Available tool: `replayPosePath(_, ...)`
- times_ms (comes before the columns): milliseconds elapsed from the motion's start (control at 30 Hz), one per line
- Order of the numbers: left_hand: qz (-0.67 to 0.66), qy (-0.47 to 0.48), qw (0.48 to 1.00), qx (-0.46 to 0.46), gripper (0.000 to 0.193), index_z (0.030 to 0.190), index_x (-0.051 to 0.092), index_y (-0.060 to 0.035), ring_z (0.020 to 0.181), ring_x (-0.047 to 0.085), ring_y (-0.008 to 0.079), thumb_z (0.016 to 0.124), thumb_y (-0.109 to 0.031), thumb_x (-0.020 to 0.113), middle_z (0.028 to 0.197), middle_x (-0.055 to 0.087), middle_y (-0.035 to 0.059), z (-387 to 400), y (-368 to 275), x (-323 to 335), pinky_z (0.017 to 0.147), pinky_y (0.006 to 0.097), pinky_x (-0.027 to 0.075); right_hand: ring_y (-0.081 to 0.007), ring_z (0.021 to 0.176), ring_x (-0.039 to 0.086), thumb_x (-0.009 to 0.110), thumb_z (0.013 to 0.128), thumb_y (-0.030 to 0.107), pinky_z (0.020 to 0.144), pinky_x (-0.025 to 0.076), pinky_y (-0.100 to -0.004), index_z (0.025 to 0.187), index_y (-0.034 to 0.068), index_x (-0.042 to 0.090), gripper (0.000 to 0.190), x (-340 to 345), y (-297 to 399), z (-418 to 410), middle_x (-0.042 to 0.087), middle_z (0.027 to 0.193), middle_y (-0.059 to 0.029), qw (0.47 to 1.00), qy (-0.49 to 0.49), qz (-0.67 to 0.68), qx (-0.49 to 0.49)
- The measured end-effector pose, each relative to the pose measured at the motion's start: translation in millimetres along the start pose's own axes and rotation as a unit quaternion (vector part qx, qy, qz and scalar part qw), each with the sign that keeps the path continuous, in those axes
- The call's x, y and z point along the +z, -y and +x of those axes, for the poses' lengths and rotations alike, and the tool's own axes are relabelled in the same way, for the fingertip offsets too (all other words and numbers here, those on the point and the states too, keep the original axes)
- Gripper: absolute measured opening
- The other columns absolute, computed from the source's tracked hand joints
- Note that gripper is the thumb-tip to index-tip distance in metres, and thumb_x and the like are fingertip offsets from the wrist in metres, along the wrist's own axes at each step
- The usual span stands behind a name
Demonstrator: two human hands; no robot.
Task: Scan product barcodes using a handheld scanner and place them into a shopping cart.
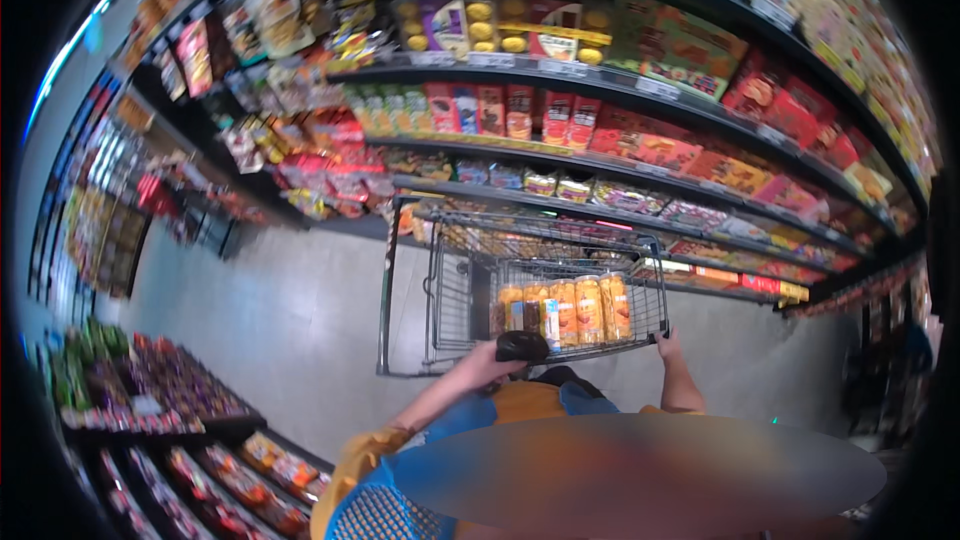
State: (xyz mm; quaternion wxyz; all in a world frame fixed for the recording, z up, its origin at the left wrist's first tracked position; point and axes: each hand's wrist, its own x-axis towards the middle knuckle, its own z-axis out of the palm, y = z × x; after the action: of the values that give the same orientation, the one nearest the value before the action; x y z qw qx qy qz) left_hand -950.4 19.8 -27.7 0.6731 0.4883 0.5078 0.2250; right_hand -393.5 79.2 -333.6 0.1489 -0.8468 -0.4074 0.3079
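A dark wire shopping cart (465, 319) stands in front of me, seen from above. In its basket, tall clear jars (589, 311) of yellow-orange snack food stand in a row, and smaller packs with blue and dark labels (532, 317) sit beside them. My left hand (487, 366) is at the cart's near side, its fingers curled around a black rounded object (522, 346); what this object is cannot be made out. At the near right corner of the cart, my right hand (669, 346) grips the black handle end (660, 336).
Beyond the cart runs a long shelf unit (555, 75) with boxed and bagged snacks. Sloped display racks (217, 480) hold packets at the lower left. A grey tiled floor (292, 315) lies left of the cart. A blurred patch covers the lower middle.
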Motion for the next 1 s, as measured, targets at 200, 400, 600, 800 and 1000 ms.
replayPosePath(200, -0.025, -0.009, 1.000, -0.007, 0.037, 0.127, 0.061, -0.0122, 0.067, 0.058, 0.0059, 0.092, -0.021, 0.072, 0.088, 0.066, -0.0026, -14.6, -16.7, 32.8, 0.059, 0.0244, 0.049, -0.0401, 0.131, 0.050, 0.076, 0.081, 0.028, 0.112, 0.039, -0.0442, 0.144, -0.005, 0.040, 0.079, 52.3, -43.6, 19.9, 0.051, 0.140, -0.0275, 0.991, 0.012, 0.135, -0.003)
replayPosePath(400, -0.062, -0.042, 0.997, -0.036, 0.022, 0.112, 0.067, -0.0040, 0.069, 0.061, 0.0073, 0.093, -0.014, 0.068, 0.089, 0.068, 0.0005, -6.5, 14.5, 45.3, 0.062, 0.0247, 0.052, -0.0410, 0.113, 0.064, 0.068, 0.084, 0.034, 0.097, 0.051, -0.0474, 0.123, 0.001, 0.059, 0.052, 32.8, -24.4, 81.7, 0.067, 0.120, -0.0240, 0.990, 0.045, -0.130, -0.004)
replayPosePath(600, -0.063, -0.102, 0.993, -0.005, 0.043, 0.131, 0.059, -0.0069, 0.060, 0.054, 0.0052, 0.089, -0.013, 0.070, 0.086, 0.064, -0.0015, -9.1, 17.6, 46.4, 0.054, 0.0232, 0.047, -0.0388, 0.109, 0.066, 0.065, 0.081, 0.027, 0.095, 0.053, -0.0441, 0.118, -0.001, 0.061, 0.047, 24.0, 15.3, 59.3, 0.069, 0.114, -0.0260, 0.967, 0.062, -0.246, -0.010)
replayPosePath(800, -0.003, -0.102, 0.995, 0.007, 0.043, 0.125, 0.063, -0.0040, 0.099, 0.066, 0.0199, 0.084, -0.013, 0.074, 0.111, 0.071, 0.0110, -15.4, 8.9, 44.5, 0.090, 0.0350, 0.051, -0.0365, 0.105, 0.069, 0.062, 0.082, 0.025, 0.090, 0.055, -0.0440, 0.116, 0.000, 0.061, 0.042, 47.6, 23.9, 31.3, 0.070, 0.110, -0.0240, 0.947, 0.089, -0.309, -0.017)
replayPosePath(1000, 0.029, -0.121, 0.991, 0.056, 0.036, 0.125, 0.062, -0.0057, 0.072, 0.056, 0.0057, 0.089, -0.008, 0.070, 0.092, 0.067, 0.0008, -25.1, 32.8, 28.0, 0.063, 0.0256, 0.048, -0.0373, 0.108, 0.068, 0.070, 0.076, 0.021, 0.092, 0.054, -0.0436, 0.121, -0.003, 0.055, 0.053, 74.0, 65.0, -18.0, 0.070, 0.110, -0.0277, 0.968, 0.139, -0.210, -0.023)
